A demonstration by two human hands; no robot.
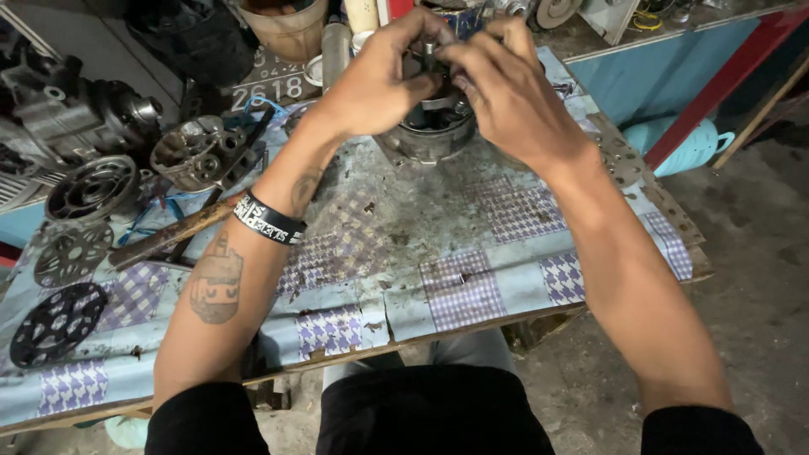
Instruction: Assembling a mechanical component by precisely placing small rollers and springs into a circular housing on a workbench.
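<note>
A round grey metal housing (425,139) stands on the worn blue and purple patterned table cover (472,291) at the far middle of the bench. Both hands are over its open top. My left hand (379,80) curls its fingers around a small dark part inside the housing, near a thin upright shaft (429,56). My right hand (506,93) pinches the same inner part from the right side. The hands hide most of the housing's inside. A black wristband sits on my left wrist.
To the left lie a metal casing (198,152), a ribbed pulley disc (91,187), two flat perforated discs (57,323) and a long rusty tool handle (173,236). A bucket (286,29) stands at the back. A perforated metal strip (619,156) lies by the right edge.
</note>
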